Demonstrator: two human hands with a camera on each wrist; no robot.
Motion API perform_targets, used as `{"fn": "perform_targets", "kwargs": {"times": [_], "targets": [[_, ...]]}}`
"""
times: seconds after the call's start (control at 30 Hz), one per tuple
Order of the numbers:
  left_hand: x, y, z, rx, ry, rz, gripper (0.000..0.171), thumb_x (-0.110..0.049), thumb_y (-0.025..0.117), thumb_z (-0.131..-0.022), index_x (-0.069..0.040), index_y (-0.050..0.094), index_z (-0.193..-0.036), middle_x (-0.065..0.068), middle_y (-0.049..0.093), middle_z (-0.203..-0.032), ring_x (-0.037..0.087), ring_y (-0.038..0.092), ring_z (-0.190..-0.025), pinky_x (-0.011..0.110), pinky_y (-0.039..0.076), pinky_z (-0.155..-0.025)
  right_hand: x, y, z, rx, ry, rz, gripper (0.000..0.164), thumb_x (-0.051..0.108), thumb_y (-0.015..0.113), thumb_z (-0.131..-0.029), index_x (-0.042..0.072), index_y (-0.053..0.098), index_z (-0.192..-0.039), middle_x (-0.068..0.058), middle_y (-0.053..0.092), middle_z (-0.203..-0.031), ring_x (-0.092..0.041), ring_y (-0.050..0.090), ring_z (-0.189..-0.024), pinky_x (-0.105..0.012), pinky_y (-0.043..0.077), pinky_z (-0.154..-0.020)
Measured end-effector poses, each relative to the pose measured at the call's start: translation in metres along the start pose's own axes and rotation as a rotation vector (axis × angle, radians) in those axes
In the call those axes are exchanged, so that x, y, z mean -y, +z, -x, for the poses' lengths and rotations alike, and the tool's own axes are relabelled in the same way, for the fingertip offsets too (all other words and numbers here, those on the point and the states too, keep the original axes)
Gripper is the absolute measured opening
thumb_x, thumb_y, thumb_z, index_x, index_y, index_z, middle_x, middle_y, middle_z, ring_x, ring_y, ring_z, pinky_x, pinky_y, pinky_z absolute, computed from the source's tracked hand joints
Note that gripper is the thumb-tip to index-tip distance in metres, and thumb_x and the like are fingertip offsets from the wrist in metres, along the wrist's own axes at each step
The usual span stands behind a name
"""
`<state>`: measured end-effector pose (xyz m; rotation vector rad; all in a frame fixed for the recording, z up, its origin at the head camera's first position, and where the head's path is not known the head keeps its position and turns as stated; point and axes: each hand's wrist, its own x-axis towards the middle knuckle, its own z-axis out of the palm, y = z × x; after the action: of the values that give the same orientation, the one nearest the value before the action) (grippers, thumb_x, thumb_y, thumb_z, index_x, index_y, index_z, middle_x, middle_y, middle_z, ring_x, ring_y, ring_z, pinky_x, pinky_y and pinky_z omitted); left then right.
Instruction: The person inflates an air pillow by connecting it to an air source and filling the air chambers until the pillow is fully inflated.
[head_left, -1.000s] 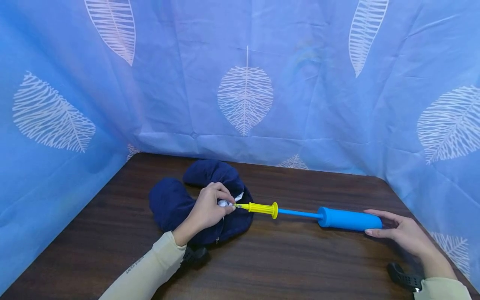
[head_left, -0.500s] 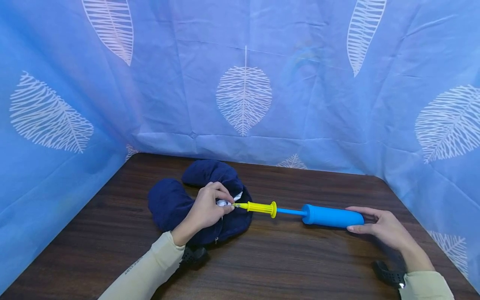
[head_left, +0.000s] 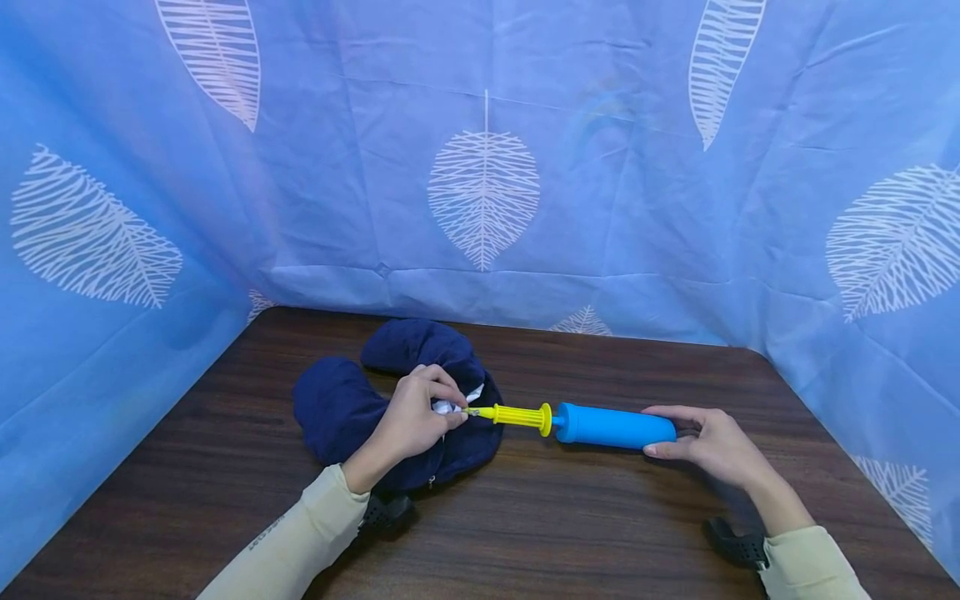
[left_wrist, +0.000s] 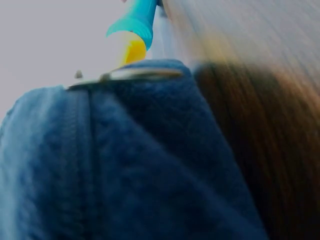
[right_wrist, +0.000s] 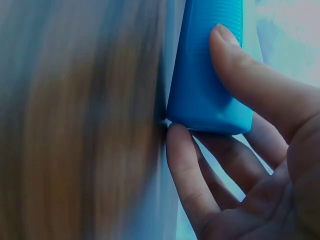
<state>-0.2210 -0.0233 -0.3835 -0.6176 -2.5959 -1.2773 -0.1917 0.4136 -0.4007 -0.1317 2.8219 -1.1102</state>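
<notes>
A navy U-shaped neck pillow [head_left: 339, 410] lies left of centre on the table, its zipped cover open over white material [head_left: 476, 393]. At that opening my left hand [head_left: 414, 415] pinches the thin tip of a hand pump's yellow end [head_left: 521, 417] with thumb and fingers; the exact joint is hidden. The pump's blue barrel [head_left: 615, 426] lies to the right, close against the yellow flange. My right hand [head_left: 712, 442] grips its far end. In the right wrist view the thumb [right_wrist: 250, 70] lies along the barrel, with fingers around and under its base.
The dark wood table [head_left: 570, 533] is bounded by a blue curtain [head_left: 360, 167] with white leaf prints at the back and sides. Black straps [head_left: 738, 546] sit at both wrists. The pillow's zip [left_wrist: 77, 160] shows in the left wrist view.
My right hand has pushed the blue barrel leftward, so the blue rod has slid almost wholly into it. My left hand and the pillow have stayed nearly in place.
</notes>
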Motion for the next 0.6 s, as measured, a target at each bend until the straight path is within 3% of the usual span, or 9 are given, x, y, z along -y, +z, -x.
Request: {"fn": "perform_targets", "kwargs": {"times": [0.3,0.6], "targets": [[0.001,0.001,0.000,0.006,-0.002,-0.005,0.011,0.001,0.088,-0.085,-0.010,0.087,-0.086,-0.005,0.067,-0.094,0.018,0.057,-0.097,0.039,0.047,-0.090,0.009,0.013,-0.004,0.021,-0.002,-0.034,0.067,0.038,0.086,-0.093,0.011,0.064,-0.151,-0.034,0.057,-0.152,-0.032,0.076,-0.113,-0.037,0.063,-0.080],[0.000,0.001,-0.001,0.008,-0.005,-0.015,0.010,0.000,0.088,-0.086,-0.010,0.087,-0.087,-0.006,0.067,-0.094,0.015,0.055,-0.095,0.034,0.046,-0.084,-0.008,-0.002,-0.001,0.004,0.018,-0.005,0.067,0.043,0.085,-0.093,0.014,0.065,-0.150,-0.032,0.054,-0.156,-0.035,0.074,-0.117,-0.037,0.061,-0.081]]}}
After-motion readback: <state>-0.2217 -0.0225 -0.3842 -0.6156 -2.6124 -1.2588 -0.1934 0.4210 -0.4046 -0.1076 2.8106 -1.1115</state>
